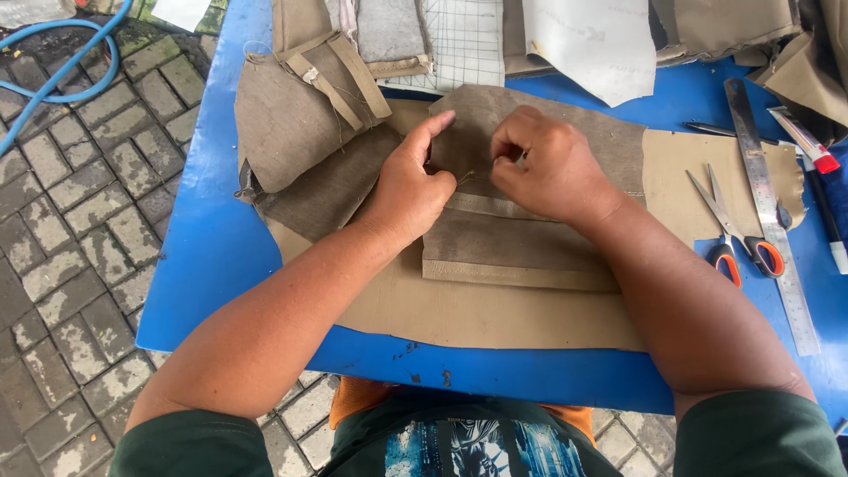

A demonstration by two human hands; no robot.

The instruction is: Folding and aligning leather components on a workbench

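A brown fabric panel [521, 238] with a stitched band lies on a tan paper pattern [477, 309] on the blue table [212, 256]. My left hand [411, 181] presses on the panel, forefinger stretched up toward the cloth's top edge. My right hand [548, 163] rests beside it with fingers curled, pinching at the fabric near a thin thread between both hands. What exactly the fingertips pinch is too small to tell.
More brown fabric pieces with straps [300, 106] lie at the upper left. Scissors with orange handles [733, 230], a metal ruler [773, 212] and pens [817, 177] sit at the right. White gridded sheets [459, 40] lie at the back. Paving stones [71, 221] and a blue hose [62, 62] are at left.
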